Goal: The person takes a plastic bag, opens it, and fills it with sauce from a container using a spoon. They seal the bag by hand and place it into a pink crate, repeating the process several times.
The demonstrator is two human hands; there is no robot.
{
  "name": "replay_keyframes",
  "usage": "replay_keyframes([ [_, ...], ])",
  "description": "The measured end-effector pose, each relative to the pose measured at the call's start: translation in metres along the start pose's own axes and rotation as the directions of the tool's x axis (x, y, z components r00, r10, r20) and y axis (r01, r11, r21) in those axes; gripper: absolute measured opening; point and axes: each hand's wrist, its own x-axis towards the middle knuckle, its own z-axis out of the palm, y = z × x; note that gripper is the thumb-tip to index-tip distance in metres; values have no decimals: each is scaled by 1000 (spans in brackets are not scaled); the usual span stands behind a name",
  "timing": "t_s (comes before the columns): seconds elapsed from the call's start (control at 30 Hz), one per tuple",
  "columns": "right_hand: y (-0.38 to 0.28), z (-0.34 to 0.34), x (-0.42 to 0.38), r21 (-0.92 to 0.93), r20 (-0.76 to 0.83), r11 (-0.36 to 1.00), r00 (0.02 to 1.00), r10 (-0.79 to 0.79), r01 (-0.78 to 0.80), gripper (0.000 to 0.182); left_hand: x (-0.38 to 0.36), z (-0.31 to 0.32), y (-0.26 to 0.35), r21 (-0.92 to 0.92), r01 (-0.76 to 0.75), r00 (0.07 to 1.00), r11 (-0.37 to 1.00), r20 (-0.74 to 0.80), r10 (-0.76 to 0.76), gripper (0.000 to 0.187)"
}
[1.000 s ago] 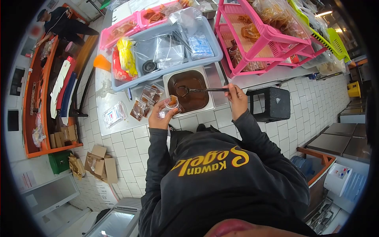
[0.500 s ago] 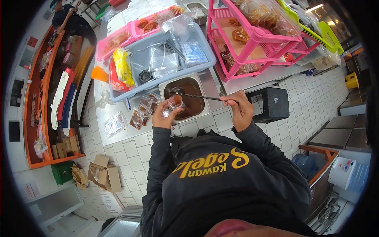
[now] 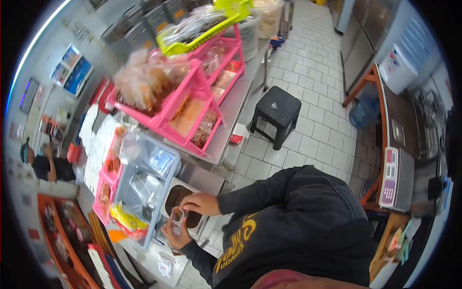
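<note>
A small clear plastic bag [image 3: 177, 215] with brown sauce in it is held over the near side of a metal pan [image 3: 166, 198]. My left hand [image 3: 175, 236] is closed around the bag from below. My right hand [image 3: 202, 204] reaches across the pan, its fingers pinching at the bag's upper edge. Dark brown sauce [image 3: 193, 219] shows in the pan, partly covered by my right hand. The ladle cannot be made out now. Close to my left hand, a stack of clear plastic packets [image 3: 165, 264] lies on the metal table.
Behind the pan sits a blue-grey tub [image 3: 176, 161] with plastic bags and a yellow packet [image 3: 126, 219]. A pink rack [image 3: 192, 96] with bagged food stands farther along the table. A black stool [image 3: 276, 108] is on the tiled floor. Another person [image 3: 53, 164] stands at the far left.
My right hand has let go of the ladle and moved over to the bag in my left hand. The view has turned, showing more of the floor and stool.
</note>
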Motion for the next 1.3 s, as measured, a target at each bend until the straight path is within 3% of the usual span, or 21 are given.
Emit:
replay_keyframes([
  [0.07,4,7,9,316,67,941,992,104,-120,21,0,-2,-11,-42,-16,999,999,48,18,47],
  [0.13,-9,1,12,408,106,887,976,190,-217,22,2,-3,-10,-369,156,987,916,87,-133,52],
  [0.2,-24,-4,6,495,160,810,950,269,-313,25,5,-12,-10,-363,2,990,932,135,50,55],
  [0.27,-36,-6,-3,529,225,766,930,290,-367,26,6,-31,25,-639,458,881,618,416,-223,54],
  [0.3,-43,-6,-8,534,205,769,936,285,-351,26,5,-27,26,-773,432,898,465,414,-148,55],
  [0.33,-50,-5,-15,540,195,770,940,280,-341,24,4,-33,29,-772,431,897,467,422,-131,55],
  [0.4,-58,6,-27,546,174,774,948,268,-319,22,0,-50,38,-793,607,786,56,588,-193,61],
  [0.43,-60,15,-34,520,127,820,971,202,-239,19,-6,-54,32,-792,608,787,60,591,-181,61],
  [0.53,-81,44,-61,411,-25,911,999,37,-23,12,-25,-62,26,-804,450,891,388,373,-261,65],
  [0.6,-95,61,-82,-130,-210,981,963,-170,145,11,-45,-89,28,-741,483,870,466,466,-162,60],
  [0.67,-92,85,-99,-310,-201,932,945,-257,188,15,-68,-98,20,-412,50,986,910,165,21,59],
  [0.7,-77,102,-105,-513,-211,823,893,-397,245,19,-82,-108,28,-458,266,955,848,243,-169,61],
  [0.73,-73,113,-112,-691,-190,671,827,-528,270,22,-95,-115,21,-453,267,954,851,249,-167,61],
  [0.8,-65,129,-130,-691,-168,672,844,-509,267,26,-120,-121,5,-240,111,968,964,245,-51,60],
  [0.83,-63,135,-139,-688,-165,683,864,-475,245,26,-132,-122,3,-279,354,907,893,334,-255,55],
  [0.93,-68,146,-174,-663,-199,718,875,-440,210,20,-171,-138,9,-476,345,895,809,427,-130,50],
  [1.0,-70,145,-192,-580,-193,797,923,-332,166,11,-190,-147,19,-445,399,854,801,499,-148,50],
  [1.07,-75,141,-206,-439,-248,890,935,-253,124,9,-198,-153,27,-346,236,846,908,533,-17,51],
  [1.2,-89,132,-235,-391,-293,908,915,-276,149,11,-193,-162,17,-266,139,885,954,466,1,16],
  [1.23,-93,129,-243,-342,-339,916,883,-326,207,12,-197,-161,43,-434,259,893,863,449,-42,17],
  [1.3,-109,120,-262,-211,-334,966,919,-212,146,14,-197,-171,70,-402,376,842,835,523,-128,16],
])
